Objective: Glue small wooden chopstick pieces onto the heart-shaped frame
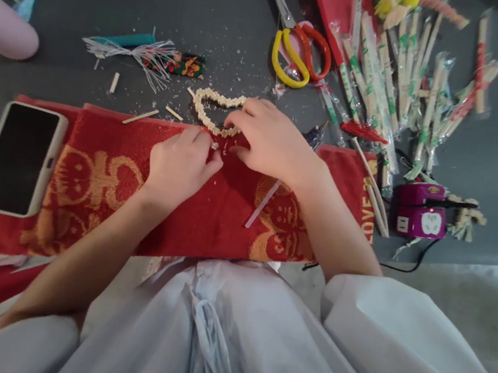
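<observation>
A loop of small, knobbly, pale pieces, like a beaded bracelet, lies at the far edge of a folded red towel. My right hand bends its fingers over the loop's right end and grips it there. Just left of it, my left hand is closed in a pinch, with a tiny pale bit showing by the thumb and forefinger. Small crumbs lie on the towel between the hands. A translucent stick rests on the towel below my right wrist.
Scissors with red and yellow handles lie beyond my right hand. Many wrapped sticks spread at the right, near a purple plug adapter. A phone sits at left. Tied white strings and pale offcuts lie behind the towel.
</observation>
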### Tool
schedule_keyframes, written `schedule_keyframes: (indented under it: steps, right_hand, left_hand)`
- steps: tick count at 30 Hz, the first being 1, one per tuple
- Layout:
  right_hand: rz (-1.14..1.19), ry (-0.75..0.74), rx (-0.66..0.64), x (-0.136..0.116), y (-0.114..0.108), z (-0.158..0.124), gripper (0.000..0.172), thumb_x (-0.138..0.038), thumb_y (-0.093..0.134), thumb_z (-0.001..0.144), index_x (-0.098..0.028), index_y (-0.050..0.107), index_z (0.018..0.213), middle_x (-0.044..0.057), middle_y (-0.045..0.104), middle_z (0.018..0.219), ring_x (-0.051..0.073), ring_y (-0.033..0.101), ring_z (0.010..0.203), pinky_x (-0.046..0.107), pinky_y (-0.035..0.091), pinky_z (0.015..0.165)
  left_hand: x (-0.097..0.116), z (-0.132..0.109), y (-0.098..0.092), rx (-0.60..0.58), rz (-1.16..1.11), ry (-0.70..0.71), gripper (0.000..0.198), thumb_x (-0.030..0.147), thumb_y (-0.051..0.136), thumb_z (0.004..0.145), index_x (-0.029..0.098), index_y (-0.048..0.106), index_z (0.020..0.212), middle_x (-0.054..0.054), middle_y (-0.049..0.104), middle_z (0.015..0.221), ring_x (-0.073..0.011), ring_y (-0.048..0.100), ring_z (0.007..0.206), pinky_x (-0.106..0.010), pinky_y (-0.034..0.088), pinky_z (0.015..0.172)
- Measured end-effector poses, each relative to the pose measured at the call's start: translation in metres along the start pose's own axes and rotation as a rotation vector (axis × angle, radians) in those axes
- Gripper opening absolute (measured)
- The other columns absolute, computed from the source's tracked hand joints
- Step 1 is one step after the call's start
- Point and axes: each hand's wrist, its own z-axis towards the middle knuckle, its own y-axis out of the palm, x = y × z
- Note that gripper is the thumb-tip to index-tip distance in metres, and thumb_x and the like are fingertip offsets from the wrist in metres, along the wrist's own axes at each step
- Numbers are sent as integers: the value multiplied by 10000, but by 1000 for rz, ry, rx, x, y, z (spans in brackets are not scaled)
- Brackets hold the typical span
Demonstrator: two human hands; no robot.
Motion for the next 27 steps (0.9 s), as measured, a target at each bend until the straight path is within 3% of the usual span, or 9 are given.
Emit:
schedule_keyframes:
  steps: [9, 15, 27]
  right_hand:
    - [316, -41, 11, -7, 0, -2, 201, -322, 622, 847, -156, 668, 949, 64, 632, 915, 210, 569, 901, 349, 432, 827]
    - [517, -68, 89, -12, 1, -1, 203, -341, 672, 808, -160, 664, 901, 20, 613, 830, 145, 536, 786, 287, 413, 753]
    - [585, -92, 123, -16, 2, -2, 193, -309, 674, 760, -169, 627, 885, 12, 620, 845, 124, 506, 755, 275, 401, 723]
  left_hand:
    - [1, -9, -10, 81, -131, -37, 99, 291, 609, 857, 221, 668, 896, -72, 671, 889, -209, 650, 757, -320, 459, 633]
    - [5, -21, -22, 124, -144, -14, 205, 235, 552, 892, 214, 691, 1041, -88, 691, 978, -207, 655, 782, -327, 463, 663]
    - [4, -26, -19, 192, -159, 26, 227, 194, 564, 877, 201, 693, 1063, -68, 702, 994, -183, 671, 841, -289, 512, 737]
